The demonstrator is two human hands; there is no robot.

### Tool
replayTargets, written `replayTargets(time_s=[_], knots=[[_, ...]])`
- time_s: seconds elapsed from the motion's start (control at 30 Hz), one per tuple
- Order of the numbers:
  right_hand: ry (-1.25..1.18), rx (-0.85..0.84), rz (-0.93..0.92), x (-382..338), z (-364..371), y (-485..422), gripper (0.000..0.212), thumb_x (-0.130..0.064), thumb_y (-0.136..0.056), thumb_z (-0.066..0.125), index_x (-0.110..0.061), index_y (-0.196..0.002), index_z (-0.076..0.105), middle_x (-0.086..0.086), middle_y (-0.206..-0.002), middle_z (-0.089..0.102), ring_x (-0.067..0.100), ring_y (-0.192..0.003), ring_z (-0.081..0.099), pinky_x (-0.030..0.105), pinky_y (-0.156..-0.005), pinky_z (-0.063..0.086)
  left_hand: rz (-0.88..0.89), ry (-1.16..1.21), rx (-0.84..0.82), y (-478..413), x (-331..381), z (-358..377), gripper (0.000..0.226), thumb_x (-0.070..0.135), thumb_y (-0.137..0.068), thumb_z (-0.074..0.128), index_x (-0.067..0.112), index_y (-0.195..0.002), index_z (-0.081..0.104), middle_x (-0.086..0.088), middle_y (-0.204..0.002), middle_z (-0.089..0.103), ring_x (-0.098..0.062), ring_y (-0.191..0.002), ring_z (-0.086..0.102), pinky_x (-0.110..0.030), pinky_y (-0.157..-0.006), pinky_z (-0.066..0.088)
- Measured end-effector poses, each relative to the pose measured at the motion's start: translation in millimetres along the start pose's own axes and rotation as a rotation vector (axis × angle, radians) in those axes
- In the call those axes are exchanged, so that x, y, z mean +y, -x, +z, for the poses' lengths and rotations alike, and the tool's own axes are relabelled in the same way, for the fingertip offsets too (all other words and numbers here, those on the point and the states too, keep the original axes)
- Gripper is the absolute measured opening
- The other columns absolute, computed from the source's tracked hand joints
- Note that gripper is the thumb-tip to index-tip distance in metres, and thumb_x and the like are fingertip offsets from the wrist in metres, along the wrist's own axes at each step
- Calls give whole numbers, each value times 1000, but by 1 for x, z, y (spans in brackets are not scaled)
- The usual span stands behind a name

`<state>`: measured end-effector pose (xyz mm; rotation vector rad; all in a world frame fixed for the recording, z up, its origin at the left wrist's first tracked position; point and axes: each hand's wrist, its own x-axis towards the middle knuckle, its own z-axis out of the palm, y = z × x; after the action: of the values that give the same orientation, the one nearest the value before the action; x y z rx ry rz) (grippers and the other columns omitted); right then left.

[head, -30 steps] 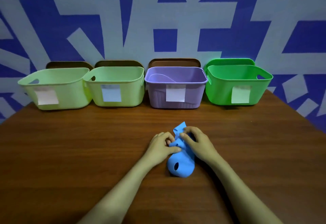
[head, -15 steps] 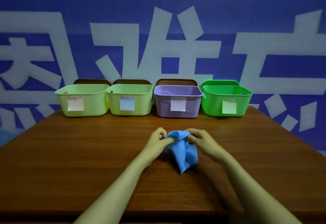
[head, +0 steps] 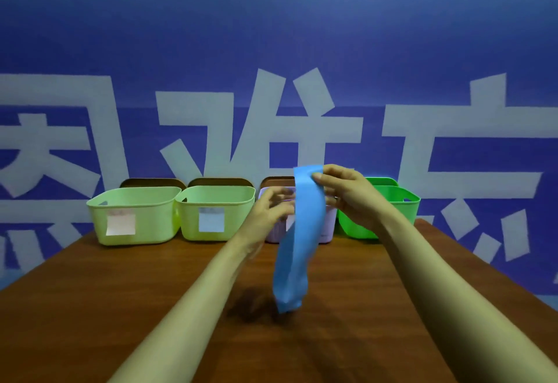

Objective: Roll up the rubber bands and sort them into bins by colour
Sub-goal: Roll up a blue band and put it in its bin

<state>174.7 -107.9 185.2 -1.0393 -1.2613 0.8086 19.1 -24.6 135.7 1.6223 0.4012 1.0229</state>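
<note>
We counted four plastic bins on the wooden counter: two pale green bins, one lilac bin, one bright green bin. One wide blue rubber band hung before the lilac bin, its top pinched in our right grip; whether our blurred left grip held anything was unclear.

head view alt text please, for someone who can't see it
A person's right hand pinches the top of a wide blue rubber band, which hangs down toward a wooden table; the blurred left hand is beside it. Behind stand a pale green bin, another pale green bin, a purple bin and a bright green bin.
</note>
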Motion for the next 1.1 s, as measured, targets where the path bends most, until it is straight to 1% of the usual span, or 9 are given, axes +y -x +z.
replayTargets(time_s=[0.07,0.13,0.33,0.43,0.53,0.6,0.77,1.0,1.1], knots=[[32,-9,-13,3,3,-5,9,-10,-93,58,-15,-87,63,-3,-81,66,8,-77,62,16,-66,50,-34,217,-21,-5,12,2,30,23,-83,61,16,-111,56,-3,-102,67,-12,-91,65,-24,-76,51],[61,-19,-38,5,5,-8,8,-9,-93,58,-12,-95,65,2,-91,68,12,-86,63,20,-75,50,5,144,22,-10,20,6,25,28,-88,63,16,-110,60,0,-97,68,-7,-85,65,-21,-69,50],[222,67,-120,2,3,-10,11,-9,-90,64,-7,-100,68,4,-93,72,10,-88,68,21,-76,53,156,-22,185,-22,23,7,6,14,-88,65,16,-89,70,3,-82,71,-9,-82,66,-24,-76,54],[334,117,-154,2,-1,-9,14,-13,-87,68,-15,-101,64,1,-95,67,9,-85,65,24,-76,54,173,-50,175,-23,25,9,8,12,-85,68,10,-92,70,0,-84,71,-8,-82,66,-24,-77,54],[401,98,-172,2,-7,-10,23,-20,-88,68,-20,-110,64,6,-108,67,18,-99,65,32,-87,55,177,-48,148,-24,28,11,11,11,-85,68,6,-94,70,-6,-91,71,-14,-87,66,-28,-80,53],[381,75,-168,1,-6,-9,14,-16,-89,67,-11,-102,68,14,-102,70,26,-96,66,38,-91,53,188,-54,138,-24,29,10,7,13,-86,67,9,-92,70,-5,-90,71,-14,-88,66,-29,-80,53],[325,20,-191,-4,-4,-6,5,-12,-85,70,-12,-90,68,8,-89,70,13,-83,64,28,-78,53,217,-110,124,-17,20,9,5,16,-91,61,17,-88,65,12,-77,66,4,-77,61,-14,-65,49],[382,19,-196,1,4,-14,9,-14,-92,61,-5,-92,64,4,-84,65,12,-78,59,26,-71,50,137,-9,105,-14,5,12,17,19,-87,66,18,-103,63,-1,-100,71,-14,-95,67,-30,-80,56],[322,99,-247,-1,7,-19,11,-11,-92,61,-14,-82,63,-1,-78,63,5,-71,57,20,-65,49,26,-88,-43,-10,-20,23,10,11,-89,62,15,-99,64,6,-84,73,-8,-77,69,-22,-71,54]])
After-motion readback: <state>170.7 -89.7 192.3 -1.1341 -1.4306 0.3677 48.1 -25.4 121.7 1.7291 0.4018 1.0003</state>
